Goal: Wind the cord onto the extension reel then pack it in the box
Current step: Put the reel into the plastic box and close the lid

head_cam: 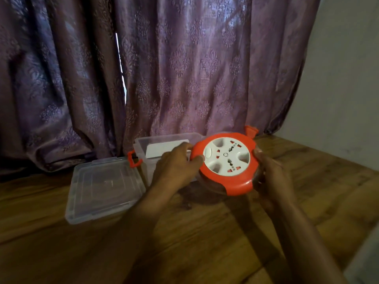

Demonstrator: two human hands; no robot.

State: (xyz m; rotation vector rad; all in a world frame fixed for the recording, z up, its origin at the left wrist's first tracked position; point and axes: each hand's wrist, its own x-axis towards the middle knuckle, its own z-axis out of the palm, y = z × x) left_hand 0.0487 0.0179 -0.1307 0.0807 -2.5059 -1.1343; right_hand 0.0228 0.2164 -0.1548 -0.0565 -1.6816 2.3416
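A: Where is the extension reel [226,163] right now?

B: Held above the table [205,242], between both hands. The left hand [176,167] clasps its left rim, thumb on the orange edge; the right hand [270,179] cups the right rim, fingers curled around the side. Each grip is closed on the reel, neither slack.

A: And the cord?

B: No loose cord trails anywhere on the table. Dark turns show through the lower edge of the reel, so I judge the winding done, though the plug end is not visible.

A: Then packing is next. Which way does the box [147,152] lie?

B: Beyond and to the left of the left grip, its clear open body just behind those knuckles, an orange latch [133,158] on its left end. The reel overlaps its right portion in view, tilted with the socket face toward the camera. The lid [104,187] lies flat on the table, left of the left grip and beside the box.

A: So the move?

B: Leftward and away, then down. The left hand is nearer the opening and would lead. The reel is round, so no long axis matters; its face needs levelling so it drops flat. The orange handle tab [251,131] at the far right could catch the box wall.
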